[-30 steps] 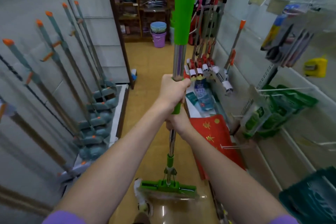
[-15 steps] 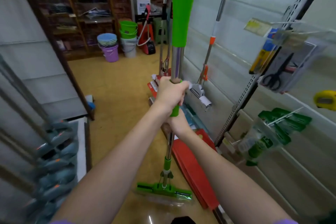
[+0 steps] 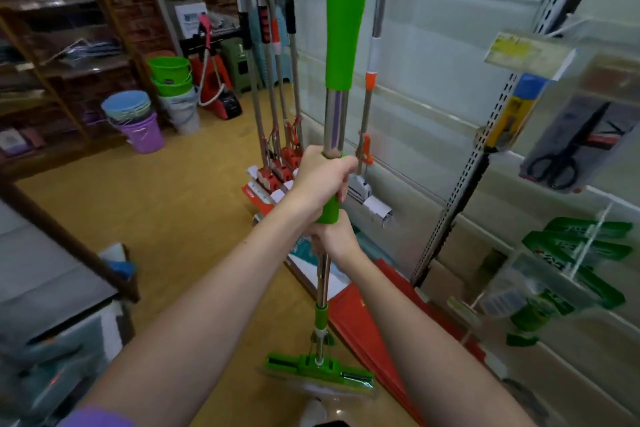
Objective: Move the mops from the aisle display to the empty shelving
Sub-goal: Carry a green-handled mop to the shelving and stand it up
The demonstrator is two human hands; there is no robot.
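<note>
Carrying the green mop (image 3: 341,55) upright, head just above the floor (image 3: 180,211) mid-aisle, we grip its shaft with our left hand (image 3: 320,178) wrapped around the sleeve and our right hand (image 3: 334,239) clamped just below. Red mops (image 3: 277,87) stand near along the wall panel (image 3: 433,62); we could snag them when swinging.

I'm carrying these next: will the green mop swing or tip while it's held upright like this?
Likely stiff: the green mop has a straight metal pole. Probably bottom-heavy, its wide head hanging low. Left hand and right hand grip stacked mid-pole, which should limit swinging.
</note>
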